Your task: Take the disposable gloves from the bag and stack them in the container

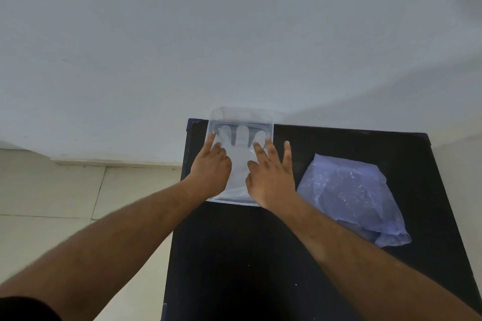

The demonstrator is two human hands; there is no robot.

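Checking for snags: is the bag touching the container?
Apart. The head view shows bare black table between the bag and the container.

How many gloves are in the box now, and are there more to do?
At least one clear glove lies flat in the container; I can't count layers. Both hands, left and right, press it flat. The bag beside it looks full, so more remain.

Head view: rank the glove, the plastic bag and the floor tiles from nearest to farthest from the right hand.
1. Glove: flat in the clear container, under the right hand's fingers.
2. Plastic bag: on the black table, just right of that hand.
3. Floor tiles: far left, beyond the left hand.
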